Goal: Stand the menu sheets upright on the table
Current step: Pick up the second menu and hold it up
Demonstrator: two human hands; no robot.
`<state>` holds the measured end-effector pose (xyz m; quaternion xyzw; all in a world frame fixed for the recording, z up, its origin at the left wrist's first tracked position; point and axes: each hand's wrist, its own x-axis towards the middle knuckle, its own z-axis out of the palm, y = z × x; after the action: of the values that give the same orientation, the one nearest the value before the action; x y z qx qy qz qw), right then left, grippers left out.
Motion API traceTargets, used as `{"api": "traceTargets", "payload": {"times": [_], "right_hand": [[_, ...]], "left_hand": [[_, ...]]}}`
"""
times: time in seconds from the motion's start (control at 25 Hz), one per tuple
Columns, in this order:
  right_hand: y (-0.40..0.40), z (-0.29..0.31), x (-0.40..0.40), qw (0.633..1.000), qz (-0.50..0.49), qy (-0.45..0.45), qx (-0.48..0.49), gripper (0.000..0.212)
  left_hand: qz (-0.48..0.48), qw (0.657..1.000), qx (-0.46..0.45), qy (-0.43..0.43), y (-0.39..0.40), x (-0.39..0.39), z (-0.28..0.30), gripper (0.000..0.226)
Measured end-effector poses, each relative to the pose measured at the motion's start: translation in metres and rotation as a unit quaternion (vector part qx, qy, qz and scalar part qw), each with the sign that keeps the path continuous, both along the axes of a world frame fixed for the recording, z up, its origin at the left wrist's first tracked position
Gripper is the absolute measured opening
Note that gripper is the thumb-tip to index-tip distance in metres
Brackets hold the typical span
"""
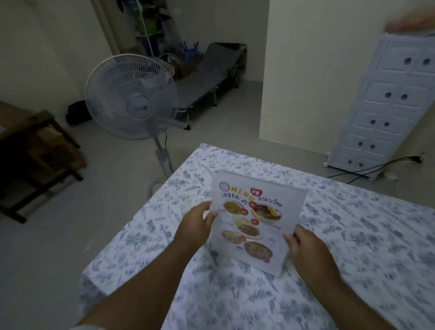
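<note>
Left hand (197, 224): fingers curled round the left edge of the menu sheet (255, 221), thumb on its printed face, gripping at about mid-height.

Right hand (304, 249): fingers clasped on the sheet's right edge, lower down than the left hand.

Menu sheet: held between both hands, roughly upright and leaning slightly away, printed face toward the wearer. "MENU" heading across the top; five pictured dishes below. It appears to sit in a clear stand, though blur leaves this uncertain. Its bottom edge is at or just above the cloth; contact cannot be told.

Table (371, 244): covered by a white cloth with blue-grey leaf print; the sheet is near its middle, at 12 o'clock from the wearer.

Pedestal fan (131, 97): white, on the floor at 10 o'clock, just beside the table's far left corner.

Drawer cabinet (391, 106): pale, several tiers, against the wall at 2 o'clock.

Folding cot (212, 73): grey, at 11 o'clock, beyond the fan.

Wooden bench (31, 158): dark, at 9 o'clock.
</note>
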<state>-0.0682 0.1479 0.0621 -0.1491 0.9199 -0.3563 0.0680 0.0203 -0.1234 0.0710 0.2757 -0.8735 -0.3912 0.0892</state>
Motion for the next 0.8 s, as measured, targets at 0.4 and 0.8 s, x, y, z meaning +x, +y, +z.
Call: {"api": "traceTargets", "payload": {"times": [0.4, 0.8], "right_hand": [[-0.212, -0.004, -0.136, 0.966, -0.155, 0.008, -0.206, 0.012], [-0.293, -0.031, -0.224, 0.972, -0.118, 0.058, -0.193, 0.011]], "left_hand": [[0.0, 0.965, 0.211, 0.154, -0.211, -0.167, -0.017, 0.017], [-0.033, 0.958, 0.214, 0.188, -0.296, -0.273, -0.045, 0.025]]}}
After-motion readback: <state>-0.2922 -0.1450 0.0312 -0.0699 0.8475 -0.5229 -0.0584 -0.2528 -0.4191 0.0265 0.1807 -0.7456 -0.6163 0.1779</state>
